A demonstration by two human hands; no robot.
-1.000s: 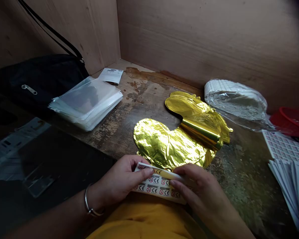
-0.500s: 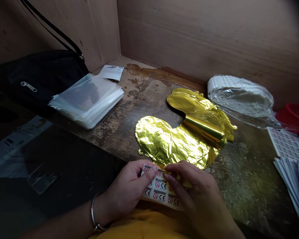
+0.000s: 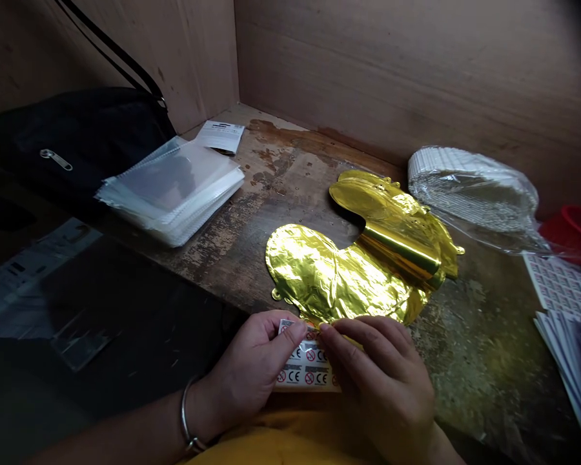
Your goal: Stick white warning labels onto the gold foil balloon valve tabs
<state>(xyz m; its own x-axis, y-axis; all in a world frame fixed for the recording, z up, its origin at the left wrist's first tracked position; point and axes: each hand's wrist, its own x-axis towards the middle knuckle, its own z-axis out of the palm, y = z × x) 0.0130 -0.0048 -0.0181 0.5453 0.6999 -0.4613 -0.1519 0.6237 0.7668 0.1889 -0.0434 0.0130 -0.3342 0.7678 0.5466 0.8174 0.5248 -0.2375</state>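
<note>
So both grips are closed up here: the left grip (image 3: 252, 369) pinches the sticker sheet (image 3: 307, 365) with its thumb on top, and the right grip (image 3: 380, 378) has its fingertips on the sheet's top edge. A gold sliver shows there, but I can't tell if it's part of the sheet or foil. Compared with a second ago, the hands have moved closer together and now nearly meet at that edge, with more of the sheet covered.

Right above the grips, that edge sits against the crinkly gold foil balloon (image 3: 324, 274), with a second gold foil piece (image 3: 392, 219) just past it. A yellow garment (image 3: 281, 436) is right below the grips. Off to the left, well away, there's a stack of clear plastic sleeves (image 3: 169, 194) and a black zip bag (image 3: 77, 139). Up and right of the grips, a plastic-wrapped bundle (image 3: 472, 187) sits on the worn wooden desk (image 3: 484, 355), with loose label sheets (image 3: 561, 284) and a red container (image 3: 574, 236) further right.
</note>
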